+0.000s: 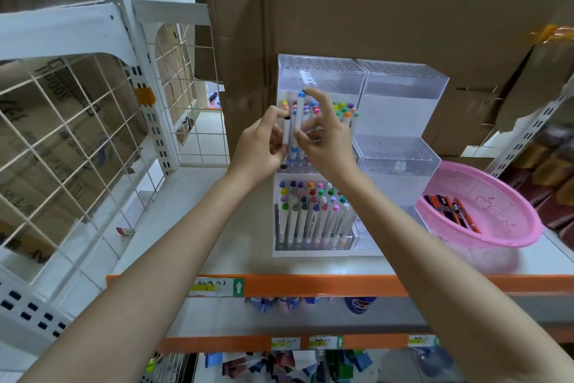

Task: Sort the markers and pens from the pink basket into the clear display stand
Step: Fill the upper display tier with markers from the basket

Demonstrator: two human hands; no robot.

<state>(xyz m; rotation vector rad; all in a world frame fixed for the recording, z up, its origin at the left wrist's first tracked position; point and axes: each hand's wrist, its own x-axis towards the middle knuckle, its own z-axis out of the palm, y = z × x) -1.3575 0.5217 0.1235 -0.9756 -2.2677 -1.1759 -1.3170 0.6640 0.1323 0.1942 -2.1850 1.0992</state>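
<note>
A clear tiered display stand point(403, 84) sits on the shelf, its left half holding several white markers with coloured caps in two tiers. My left hand point(259, 146) grips a white marker with a black cap point(286, 131) upright in front of the stand. My right hand point(326, 134) pinches a white marker with a blue cap point(299, 112) beside it, a fingertip near the cap. At the right stands the pink basket point(497, 196), with several orange and dark pens point(450, 210) lying inside.
Brown cardboard boxes point(372, 10) stand behind the stand. A white wire-grid rack point(77, 134) stands at the left. The shelf's orange front edge point(310, 285) carries price labels, and packaged goods hang below it.
</note>
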